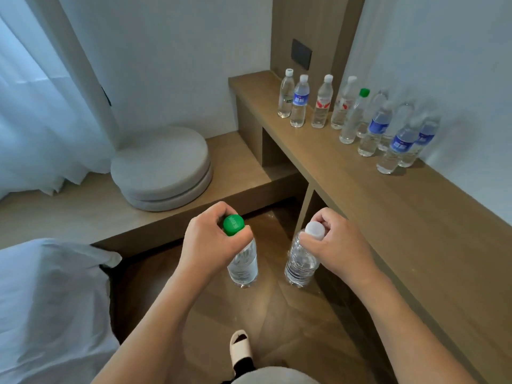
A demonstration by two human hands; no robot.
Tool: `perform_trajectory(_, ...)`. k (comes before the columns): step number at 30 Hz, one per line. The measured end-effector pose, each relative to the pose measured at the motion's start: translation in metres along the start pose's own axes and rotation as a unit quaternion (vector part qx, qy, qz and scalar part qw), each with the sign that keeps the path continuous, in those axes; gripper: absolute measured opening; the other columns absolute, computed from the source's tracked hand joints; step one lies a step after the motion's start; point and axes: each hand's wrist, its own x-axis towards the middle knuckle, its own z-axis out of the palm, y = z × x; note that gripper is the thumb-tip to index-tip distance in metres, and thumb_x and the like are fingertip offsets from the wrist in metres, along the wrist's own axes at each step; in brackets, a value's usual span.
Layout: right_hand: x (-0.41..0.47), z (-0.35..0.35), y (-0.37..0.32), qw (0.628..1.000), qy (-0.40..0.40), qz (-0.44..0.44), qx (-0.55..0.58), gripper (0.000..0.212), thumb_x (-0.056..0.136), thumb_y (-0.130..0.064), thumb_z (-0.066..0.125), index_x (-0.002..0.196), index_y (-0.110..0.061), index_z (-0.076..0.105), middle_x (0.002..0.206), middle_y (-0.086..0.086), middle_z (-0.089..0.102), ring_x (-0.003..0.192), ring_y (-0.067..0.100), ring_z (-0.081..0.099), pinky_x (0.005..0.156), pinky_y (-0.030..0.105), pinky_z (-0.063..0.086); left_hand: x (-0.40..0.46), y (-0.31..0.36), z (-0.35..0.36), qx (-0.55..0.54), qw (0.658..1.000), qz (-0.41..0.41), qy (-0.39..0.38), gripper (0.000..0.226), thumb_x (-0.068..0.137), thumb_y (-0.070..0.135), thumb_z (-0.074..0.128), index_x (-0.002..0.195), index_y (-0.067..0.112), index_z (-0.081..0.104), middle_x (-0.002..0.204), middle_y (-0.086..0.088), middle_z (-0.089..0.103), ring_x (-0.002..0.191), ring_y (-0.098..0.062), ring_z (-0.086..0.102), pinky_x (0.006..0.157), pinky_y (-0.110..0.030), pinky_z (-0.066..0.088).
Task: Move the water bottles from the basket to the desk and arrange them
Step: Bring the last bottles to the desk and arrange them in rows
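Clear glossy plastic bottles [321, 102], matt wood-grain desk [360, 189], soft grey fabric cushions [162, 167], white cloth bedding [52, 300].

A hotel-style bedroom: white bed [50, 300], sheer curtain [33, 106], round cushions [162, 167], long wooden worktop [374, 195].

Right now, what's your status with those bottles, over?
Left hand gripping green-capped bottle by the neck, right hand gripping white-capped bottle. Both held over the floor. Other bottles already on desk. Basket not in view. Path to desk clear.

Bare forearms; cream slipper [241, 345]; grey shorts [274, 376].
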Motion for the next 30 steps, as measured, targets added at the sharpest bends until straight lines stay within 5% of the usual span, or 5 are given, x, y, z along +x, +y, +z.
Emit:
perform_trajectory(5,0.092,0.004,-0.025,0.998,0.029,0.036,0.030,0.022,0.078,-0.040,0.071,0.082,-0.029,0.052,0.074,-0.006,0.060,0.065,0.011,0.060,0.050,0.022,0.043,0.115,-0.011,-0.006,0.007,0.999,0.035,-0.022,0.019,0.072,0.026,0.077,0.076,0.028,0.059,0.066,0.010,0.058,0.060,-0.005,0.055,0.052,-0.012,0.038)
perform_trajectory(14,0.254,0.010,-0.005,0.987,0.035,0.127,0.088,0.031,0.062,-0.050,0.067,0.079,-0.028,0.053,0.074,-0.004,0.062,0.071,0.017,0.064,0.062,0.044,0.059,0.301,-0.026,0.039,-0.015,0.998,0.034,-0.051,0.018,0.072,0.024,0.077,0.074,0.026,0.059,0.065,0.008,0.059,0.059,-0.007,0.056,0.054,-0.025,0.046)
perform_trajectory(20,0.349,-0.009,0.014,0.978,0.052,0.177,0.099,0.027,0.073,-0.036,0.075,0.079,-0.024,0.051,0.076,-0.001,0.062,0.070,0.019,0.060,0.059,0.039,0.050,0.407,-0.009,0.068,0.006,0.990,0.088,-0.112,0.020,0.075,0.024,0.078,0.075,0.030,0.059,0.065,0.014,0.058,0.060,-0.003,0.055,0.052,-0.016,0.041)
perform_trajectory(27,0.421,-0.037,0.042,0.955,0.135,0.253,0.081,0.028,0.073,-0.038,0.075,0.080,-0.024,0.051,0.077,-0.003,0.061,0.070,0.015,0.057,0.058,0.033,0.043,0.518,0.019,0.133,0.009,0.970,0.126,-0.209,0.018,0.074,0.024,0.079,0.077,0.023,0.061,0.068,0.003,0.061,0.062,-0.012,0.057,0.056,-0.034,0.050)
perform_trajectory(30,0.440,-0.043,0.054,0.935,0.185,0.293,0.071,0.028,0.071,-0.036,0.075,0.078,-0.025,0.051,0.076,-0.005,0.060,0.071,0.015,0.056,0.062,0.036,0.046,0.559,0.027,0.170,0.002,0.950,0.162,-0.268,0.021,0.072,0.021,0.080,0.074,0.025,0.059,0.064,0.008,0.059,0.055,-0.009,0.050,0.054,-0.028,0.045)
